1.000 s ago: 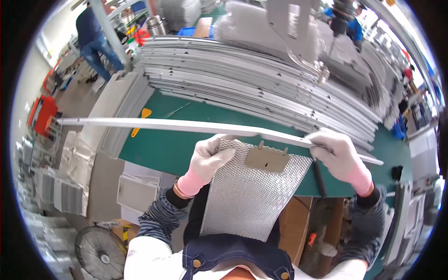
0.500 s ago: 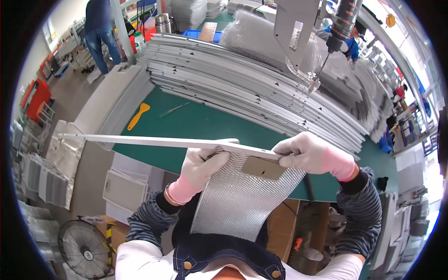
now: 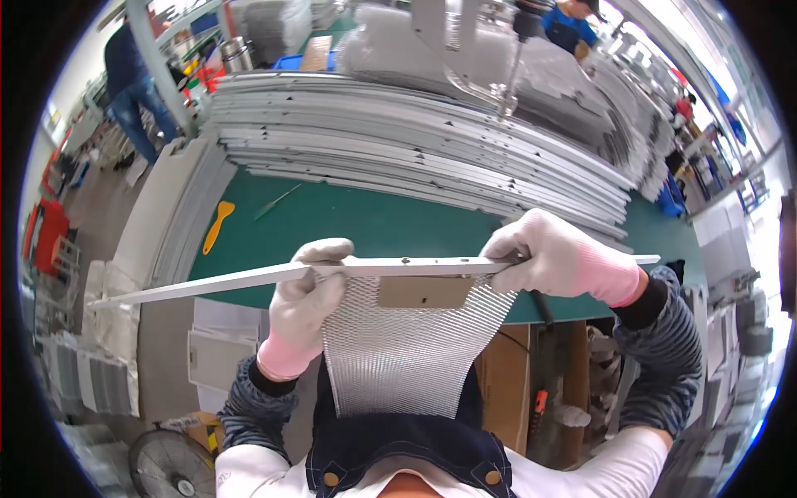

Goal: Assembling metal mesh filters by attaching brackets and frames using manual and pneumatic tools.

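Note:
A long white metal strip [image 3: 398,266] lies crosswise in front of me, with a silvery expanded-metal mesh sheet [image 3: 407,357] hanging below it. The mesh's top edge meets the strip; whether it sits in a groove is hidden. A brownish-grey plate [image 3: 423,292] with a small dark slot lies at the top of the mesh. My left hand [image 3: 307,295], in a white and pink glove, is closed round the strip and the mesh's left corner. Near the mesh's right corner, my gloved right hand [image 3: 552,257] pinches the strip, which passes behind it and emerges to its right.
On the green table [image 3: 349,217] lie a yellow scraper [image 3: 219,227] and a thin pointed tool [image 3: 278,202]. Stacked metal strips [image 3: 398,149] cross its far side, beneath a mounted bracket [image 3: 473,75]. A fan [image 3: 170,463] stands low at the left. Other people are in the background.
My left hand has moved left along the strip, widening the gap between my hands. The strip's right end now shows past my right hand. The mesh hangs straighter, and the view has shifted.

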Demonstrator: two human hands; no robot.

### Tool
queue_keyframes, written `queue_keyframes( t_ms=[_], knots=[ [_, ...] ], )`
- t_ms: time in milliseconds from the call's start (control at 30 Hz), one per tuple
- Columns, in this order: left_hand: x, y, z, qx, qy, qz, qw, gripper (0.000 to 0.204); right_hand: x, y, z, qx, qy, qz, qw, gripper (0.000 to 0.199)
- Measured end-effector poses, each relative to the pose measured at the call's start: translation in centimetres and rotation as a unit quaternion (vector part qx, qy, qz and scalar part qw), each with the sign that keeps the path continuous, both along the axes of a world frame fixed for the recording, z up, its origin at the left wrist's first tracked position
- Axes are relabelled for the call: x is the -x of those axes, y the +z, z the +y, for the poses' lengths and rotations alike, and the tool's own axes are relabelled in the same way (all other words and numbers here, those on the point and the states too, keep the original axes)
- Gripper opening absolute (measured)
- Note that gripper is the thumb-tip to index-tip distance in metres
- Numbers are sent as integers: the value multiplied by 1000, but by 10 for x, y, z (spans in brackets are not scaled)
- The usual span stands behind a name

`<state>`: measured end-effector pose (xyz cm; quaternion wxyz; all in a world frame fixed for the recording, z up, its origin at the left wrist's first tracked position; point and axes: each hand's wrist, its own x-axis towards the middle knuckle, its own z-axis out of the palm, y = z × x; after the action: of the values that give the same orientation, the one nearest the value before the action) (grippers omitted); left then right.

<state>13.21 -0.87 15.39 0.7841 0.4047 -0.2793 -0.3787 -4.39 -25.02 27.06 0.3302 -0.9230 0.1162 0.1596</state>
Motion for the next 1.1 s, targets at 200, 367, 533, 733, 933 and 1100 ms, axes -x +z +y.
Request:
queue_keyframes(
  t_ms=[200, 367, 533, 733, 933, 1100],
  knots=[
    [8, 7, -2, 7, 13, -25, 1000, 33, 24, -6, 13, -56, -31, -183, 981, 31],
    [11, 7, 5, 12, 37, -91, 995, 32, 26, 4, 11, -28, -58, -86, 994, 28],
    [8, -2, 13, -17, 89, -172, 981, 31, 30, 18, 24, -67, -97, -62, 991, 28],
    [17, 8, 5, 140, -46, -24, 989, 29, 32, 26, 17, -118, -14, 11, 993, 20],
    [17, 18, 7, -77, 122, -149, 978, 35, 31, 25, 15, -79, 10, 8, 997, 25],
    [13, 22, 8, -142, 83, -203, 965, 39, 42, 10, 19, -20, 135, 25, 990, 22]
  ],
)
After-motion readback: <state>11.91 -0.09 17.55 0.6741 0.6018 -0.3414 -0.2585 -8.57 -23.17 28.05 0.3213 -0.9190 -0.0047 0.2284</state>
